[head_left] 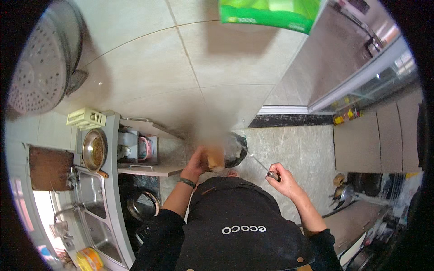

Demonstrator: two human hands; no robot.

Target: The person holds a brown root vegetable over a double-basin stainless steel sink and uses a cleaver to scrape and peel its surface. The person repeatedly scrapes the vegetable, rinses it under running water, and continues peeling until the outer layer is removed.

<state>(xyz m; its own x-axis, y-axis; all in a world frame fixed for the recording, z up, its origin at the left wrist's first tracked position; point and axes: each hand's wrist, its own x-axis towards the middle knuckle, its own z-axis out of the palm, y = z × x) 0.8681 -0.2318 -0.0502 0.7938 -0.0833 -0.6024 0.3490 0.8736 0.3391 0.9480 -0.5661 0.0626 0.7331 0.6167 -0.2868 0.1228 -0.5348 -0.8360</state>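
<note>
My left hand (pixel 197 163) is closed around a blurred orange-brown object (pixel 215 158), held in front of the apron; what it is cannot be told. A greyish haze hangs just beyond it. My right hand (pixel 282 180) grips the dark handle of a thin metal tool (pixel 260 162), whose shaft points up and left, apart from the left hand. Beside the left hand, lower down, stands a bin with a black plastic bag (pixel 240 150). The black apron (pixel 237 210) covers my front.
On the left counter are a steel pan (pixel 94 150), a pale yellow plastic basket (pixel 86 118) and a double sink (pixel 93 193). Below, two cabinet doors (pixel 149 169) stand open. A round steel-rimmed appliance door (pixel 144 205) is nearby. Grey cabinets (pixel 366 142) line the right.
</note>
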